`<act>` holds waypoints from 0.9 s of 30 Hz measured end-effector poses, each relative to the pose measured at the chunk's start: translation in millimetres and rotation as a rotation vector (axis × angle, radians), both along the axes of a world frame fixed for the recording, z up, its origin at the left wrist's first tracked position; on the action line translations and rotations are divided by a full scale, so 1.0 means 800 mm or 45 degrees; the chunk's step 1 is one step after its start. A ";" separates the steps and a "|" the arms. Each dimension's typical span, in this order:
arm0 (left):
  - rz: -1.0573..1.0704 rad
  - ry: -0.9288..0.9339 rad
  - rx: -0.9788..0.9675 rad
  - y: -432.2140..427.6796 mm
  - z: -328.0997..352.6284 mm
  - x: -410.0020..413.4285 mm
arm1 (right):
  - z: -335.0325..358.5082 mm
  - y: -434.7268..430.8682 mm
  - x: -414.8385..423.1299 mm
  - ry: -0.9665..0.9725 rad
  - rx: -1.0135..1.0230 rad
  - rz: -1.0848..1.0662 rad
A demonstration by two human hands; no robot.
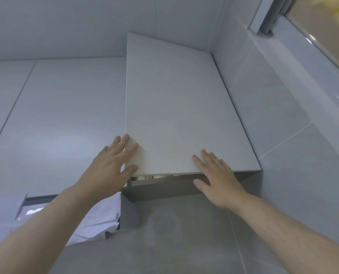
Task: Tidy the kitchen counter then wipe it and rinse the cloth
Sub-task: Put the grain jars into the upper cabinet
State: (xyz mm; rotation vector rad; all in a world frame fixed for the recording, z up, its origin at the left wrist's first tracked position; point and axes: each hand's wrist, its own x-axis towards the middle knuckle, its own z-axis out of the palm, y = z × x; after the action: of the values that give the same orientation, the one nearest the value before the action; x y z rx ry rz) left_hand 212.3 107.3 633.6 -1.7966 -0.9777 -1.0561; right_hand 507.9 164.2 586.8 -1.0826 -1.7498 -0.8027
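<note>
Cabinet door (174, 107) is hanging slightly ajar overhead, in the wall unit's right-hand bay beside the tiled wall (283, 135), and closing it looks like the step in hand. The counter and the cloth are not showing in this view. Nearest the camera, both forearms are reaching up. The left hand (107, 167) is lying flat at the door's lower left corner, its grip released, with the forefinger and thumb on the panel and the other fingers running past its free edge. The right hand (218, 178) is also released, fingers spread flat along the lower edge and the thumb hanging beneath it. Neither hand is curling round anything. A narrow gap (154, 177) is showing under the lower edge, with something pale inside that is too small to make out. To do this well, the push is probably best kept even and slow, and weighted toward the free left edge, since the hinges seem to be sitting on the wall side. The left fingertips are worth sliding fully onto the panel, so they are not getting nipped against the neighbouring door (66, 115). A crumpled white bag (99, 218) is sitting in the opening under that neighbour, apart from the door. Farthest off, a window (322, 26) is running along the upper right.
</note>
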 end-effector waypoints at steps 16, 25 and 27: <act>0.087 -0.031 -0.041 0.043 -0.008 -0.006 | -0.011 0.033 0.011 -0.074 -0.013 -0.008; 0.242 0.024 0.000 0.074 -0.020 -0.009 | -0.016 0.052 0.015 -0.126 0.021 -0.058; 0.289 0.026 -0.031 0.080 -0.020 -0.011 | -0.018 0.057 0.015 -0.132 0.041 -0.062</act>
State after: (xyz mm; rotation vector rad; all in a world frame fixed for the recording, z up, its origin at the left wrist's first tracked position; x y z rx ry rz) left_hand 203.4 171.4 617.7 -1.6664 -1.1554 -0.8861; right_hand 520.0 209.8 572.0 -1.0826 -1.7960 -0.9287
